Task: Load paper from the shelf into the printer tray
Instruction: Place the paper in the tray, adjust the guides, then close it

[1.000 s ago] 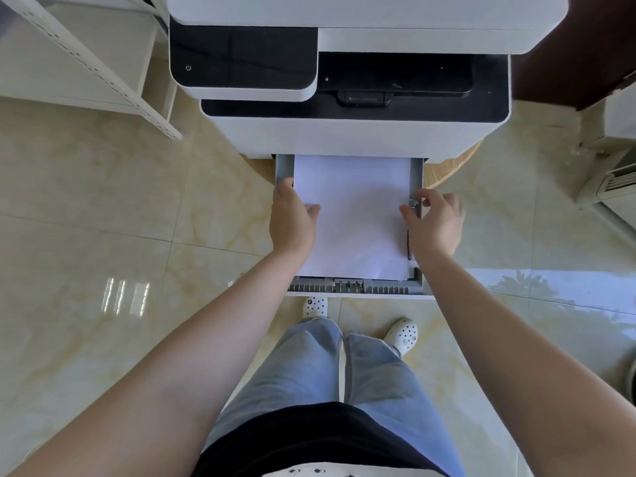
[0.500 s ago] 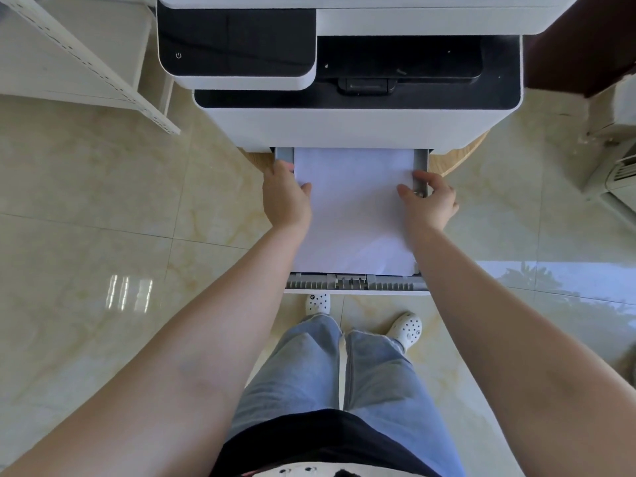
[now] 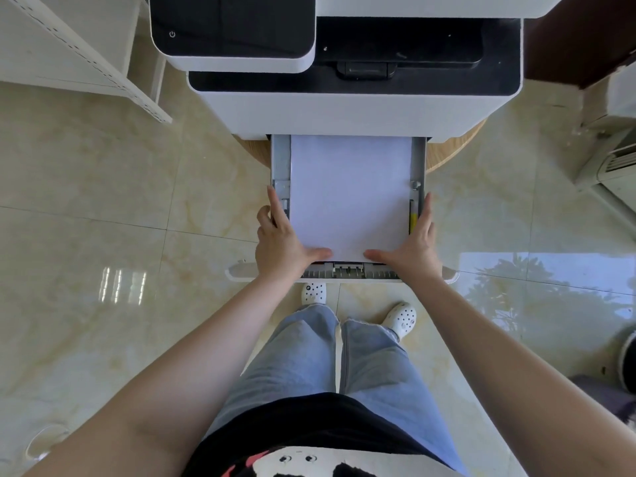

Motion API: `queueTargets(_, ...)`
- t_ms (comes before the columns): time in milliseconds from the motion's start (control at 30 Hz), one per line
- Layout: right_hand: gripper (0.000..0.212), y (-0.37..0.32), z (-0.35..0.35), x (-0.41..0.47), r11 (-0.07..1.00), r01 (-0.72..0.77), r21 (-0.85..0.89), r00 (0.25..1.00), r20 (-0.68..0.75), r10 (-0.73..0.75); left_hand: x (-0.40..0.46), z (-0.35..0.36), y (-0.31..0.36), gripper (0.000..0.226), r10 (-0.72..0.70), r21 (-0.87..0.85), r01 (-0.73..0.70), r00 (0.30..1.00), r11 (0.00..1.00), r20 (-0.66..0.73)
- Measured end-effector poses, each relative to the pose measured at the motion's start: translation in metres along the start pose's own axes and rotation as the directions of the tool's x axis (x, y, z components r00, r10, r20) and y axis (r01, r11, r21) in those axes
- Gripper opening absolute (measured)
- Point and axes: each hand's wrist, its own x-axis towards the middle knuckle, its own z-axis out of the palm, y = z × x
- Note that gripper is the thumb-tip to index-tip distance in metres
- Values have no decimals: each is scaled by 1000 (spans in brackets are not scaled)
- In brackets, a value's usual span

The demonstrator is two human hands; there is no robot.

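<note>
The white and black printer (image 3: 344,108) stands in front of me with its grey paper tray (image 3: 280,160) pulled out toward me. A white paper stack (image 3: 349,194) lies flat in the tray between the side guides. My left hand (image 3: 280,246) clasps the tray's near left corner, fingers along the outer wall and thumb lying on the paper's front edge. My right hand (image 3: 413,246) mirrors it at the near right corner, thumb on the paper. The tray's far end is hidden inside the printer.
A white shelf unit (image 3: 86,56) stands at the upper left. The printer rests on a round wooden table (image 3: 454,149). A white appliance (image 3: 612,160) sits at the right, a dark round object (image 3: 628,366) lower right. My legs and white shoes are below the tray on glossy tile floor.
Both hands have slid from the middle of the tray's sides back to its near corners, thumbs now resting on the paper's front edge. The paper lies squarer in the tray.
</note>
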Motion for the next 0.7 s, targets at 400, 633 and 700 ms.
queueTargets(400,145,3,-1,-4,992,34,-123,999,-38,-39,-9,6,4,152,65,120,-52,992,991,-107)
queueTargets(633,133,13,-4,-4,996,92,5,996,0,-92,-7,6,-6,140,103,43,-98,986,994,-128)
queueTargets(700,123,18,-8,-3,991,119,54,993,19,-120,-6,6,-15,126,130,-17,-133,984,991,-122)
